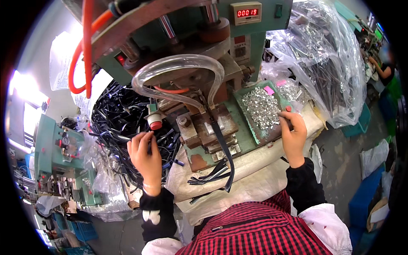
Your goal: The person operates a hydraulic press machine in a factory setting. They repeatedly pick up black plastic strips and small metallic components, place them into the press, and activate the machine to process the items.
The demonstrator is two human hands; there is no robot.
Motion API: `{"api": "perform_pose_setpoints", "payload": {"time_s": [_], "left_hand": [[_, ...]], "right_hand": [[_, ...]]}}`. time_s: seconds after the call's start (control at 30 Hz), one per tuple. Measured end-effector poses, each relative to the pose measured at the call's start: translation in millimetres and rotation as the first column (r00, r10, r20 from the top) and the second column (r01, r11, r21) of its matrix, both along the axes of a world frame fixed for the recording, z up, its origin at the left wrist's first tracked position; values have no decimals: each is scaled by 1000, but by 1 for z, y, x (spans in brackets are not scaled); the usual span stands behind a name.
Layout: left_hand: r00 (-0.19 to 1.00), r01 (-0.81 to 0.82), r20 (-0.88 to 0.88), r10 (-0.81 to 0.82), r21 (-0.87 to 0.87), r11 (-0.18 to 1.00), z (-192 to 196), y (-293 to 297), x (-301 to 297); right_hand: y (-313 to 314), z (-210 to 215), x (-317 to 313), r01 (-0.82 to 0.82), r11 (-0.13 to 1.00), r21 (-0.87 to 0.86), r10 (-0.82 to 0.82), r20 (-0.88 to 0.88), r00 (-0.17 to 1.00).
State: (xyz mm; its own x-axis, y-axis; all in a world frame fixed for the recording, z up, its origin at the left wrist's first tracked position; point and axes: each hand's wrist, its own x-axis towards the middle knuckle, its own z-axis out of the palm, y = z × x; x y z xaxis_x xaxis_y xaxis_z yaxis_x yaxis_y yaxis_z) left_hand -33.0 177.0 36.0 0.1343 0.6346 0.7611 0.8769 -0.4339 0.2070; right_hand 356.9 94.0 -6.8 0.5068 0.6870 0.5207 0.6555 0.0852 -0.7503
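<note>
My left hand (145, 158) is raised over a heap of black strips (114, 114), fingers loosely bent and apart, just below a red push button (156, 125). I see nothing held in it. At the right edge of a green tray (253, 131) of small silvery metal pieces (260, 108), my right hand (294, 138) has thumb and forefinger drawn together; whatever lies between their tips is too small to make out. Another red button (288, 109) sits just beyond that hand. Between my hands, a black strip (223, 146) runs from the metal die (225, 121) toward me, its near end hanging down.
A green press (255, 40) with a lit counter (246, 12) towers over the die. A clear hose (178, 61) loops before it. Several black strips (212, 173) lie at the front edge. Right stands a large plastic bag (323, 63); a person (386, 70) is at the far right.
</note>
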Motion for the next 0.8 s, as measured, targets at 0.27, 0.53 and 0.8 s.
{"api": "perform_pose_setpoints", "payload": {"time_s": [0.27,0.53,0.8], "left_hand": [[857,502,-127,-499,-8,865,59,-65,98],[790,598,-195,-581,36,801,54,-48,106],[678,724,59,-733,-229,651,83,-85,102]], "right_hand": [[23,43,-47,-261,951,168,266,-4,964],[20,22,-44,-225,969,98,238,-152,959],[13,69,-65,-419,886,198,442,-88,893]]}}
